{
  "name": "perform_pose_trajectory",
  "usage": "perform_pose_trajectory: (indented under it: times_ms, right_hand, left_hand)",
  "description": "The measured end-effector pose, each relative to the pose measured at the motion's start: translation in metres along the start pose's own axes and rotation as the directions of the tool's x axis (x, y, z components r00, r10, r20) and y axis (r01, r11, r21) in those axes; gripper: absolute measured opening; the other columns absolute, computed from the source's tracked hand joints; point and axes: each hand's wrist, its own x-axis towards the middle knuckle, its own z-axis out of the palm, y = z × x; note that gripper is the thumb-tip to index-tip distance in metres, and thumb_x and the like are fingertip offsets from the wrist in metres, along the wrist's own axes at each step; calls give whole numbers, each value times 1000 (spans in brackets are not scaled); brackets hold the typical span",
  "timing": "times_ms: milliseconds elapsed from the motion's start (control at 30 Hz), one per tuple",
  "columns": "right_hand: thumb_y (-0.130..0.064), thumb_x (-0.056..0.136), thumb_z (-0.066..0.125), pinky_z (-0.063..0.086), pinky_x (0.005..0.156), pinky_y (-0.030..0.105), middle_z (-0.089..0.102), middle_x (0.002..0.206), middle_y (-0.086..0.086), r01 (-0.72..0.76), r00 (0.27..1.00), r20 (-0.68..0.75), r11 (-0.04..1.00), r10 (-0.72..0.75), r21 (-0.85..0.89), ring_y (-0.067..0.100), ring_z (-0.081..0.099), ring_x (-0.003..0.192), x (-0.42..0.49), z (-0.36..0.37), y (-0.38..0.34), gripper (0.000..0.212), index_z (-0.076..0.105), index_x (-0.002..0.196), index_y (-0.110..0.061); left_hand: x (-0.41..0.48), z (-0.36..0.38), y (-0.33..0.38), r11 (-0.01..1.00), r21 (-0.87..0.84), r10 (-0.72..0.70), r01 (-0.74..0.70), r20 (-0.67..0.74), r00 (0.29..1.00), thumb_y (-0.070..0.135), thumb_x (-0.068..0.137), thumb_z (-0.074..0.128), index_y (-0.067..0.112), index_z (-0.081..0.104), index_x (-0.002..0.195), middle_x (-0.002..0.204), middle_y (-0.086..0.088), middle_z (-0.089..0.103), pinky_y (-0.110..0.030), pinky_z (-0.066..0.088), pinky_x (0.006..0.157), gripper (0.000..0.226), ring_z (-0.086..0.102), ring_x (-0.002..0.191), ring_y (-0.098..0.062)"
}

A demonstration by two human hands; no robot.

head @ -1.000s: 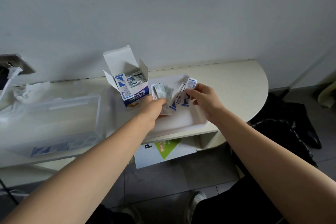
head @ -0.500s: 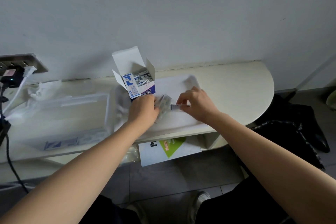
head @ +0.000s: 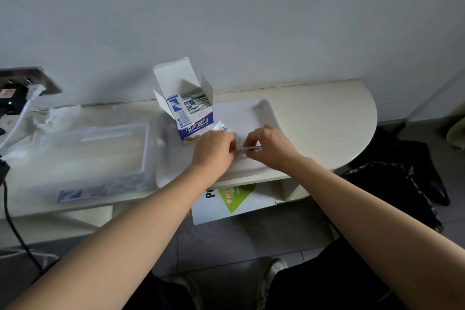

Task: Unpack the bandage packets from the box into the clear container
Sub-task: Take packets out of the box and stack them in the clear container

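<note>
Your left hand and right hand meet over the white tray. The fingers of both are curled in, each pinching one end of a thin stack of packets seen edge-on. A few more packets poke out past your left knuckles at twelve o'clock; I cannot tell how those are held.

The open box stands just beside your left hand at eleven o'clock, with more packets upright inside. The clear container lies at nine o'clock, well apart, with some packets along its near wall.

The main risk is probably the stack. The packets look slick and loose, so if one hand lets go before the other closes firmly, they could fan out and scatter over the tray or off the table edge at six o'clock. The box sits on your path to the container, and it is tall and light, so a brush from your left wrist could tip it. The container's wall is hard to see, so you could release short of it.
</note>
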Motion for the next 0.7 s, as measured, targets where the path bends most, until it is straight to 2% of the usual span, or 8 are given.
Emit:
perform_pose_trajectory:
  times_ms: [133,233,300,433,500,600,700]
  right_hand:
    - [-24,76,72,48,76,31,63,100,3,-99,995,22,993,100,-61,22,59,92,-4,-17,17,27,68,102,-18]
    - [-20,76,68,44,71,29,63,96,5,-113,991,69,991,118,-73,25,59,87,-4,-19,19,22,69,98,-17]
    - [-17,76,67,42,68,28,64,93,5,-98,992,76,995,99,-12,24,58,83,-5,-16,15,20,70,96,-16]
    - [-13,80,65,42,70,28,63,94,8,-82,994,76,997,81,12,23,56,82,-6,-13,12,18,69,97,-12]
    - [-12,82,64,41,71,29,64,95,9,-77,994,78,997,77,-4,26,57,85,-7,-13,14,16,69,97,-11]
    - [-10,81,63,40,70,27,65,95,7,-66,996,60,998,64,24,23,56,80,-8,-13,13,16,71,95,-12]
    - [-7,80,63,38,68,24,67,93,5,-68,997,42,996,66,63,15,49,73,-9,-15,12,18,71,95,-12]
  left_hand:
    - [3,6,-7,998,-58,-11,10,-10,1000,22,84,66,20,70,91,89,-3,71,-31,49,70,8,65,86,-24]
    - [3,8,-5,995,-93,-16,16,9,1000,25,82,68,20,68,94,88,-1,70,-29,49,70,12,64,86,-21]
    - [4,13,-1,994,-113,-7,6,-2,1000,27,82,69,19,65,97,87,-1,69,-32,52,69,17,64,84,-22]
    - [3,17,0,991,-136,2,-10,-57,998,24,83,68,18,50,108,81,-1,64,-31,42,58,31,60,76,-23]
    - [3,15,-2,990,-140,4,-11,-48,999,22,83,66,19,52,114,87,-3,65,-32,43,61,34,60,82,-24]
    - [3,15,0,994,-113,10,-11,-2,1000,25,85,63,20,67,101,92,-2,69,-33,50,69,17,63,87,-24]
    - [2,14,1,996,-88,-15,13,-23,1000,27,86,63,22,69,92,86,-2,70,-30,48,65,10,64,83,-24]
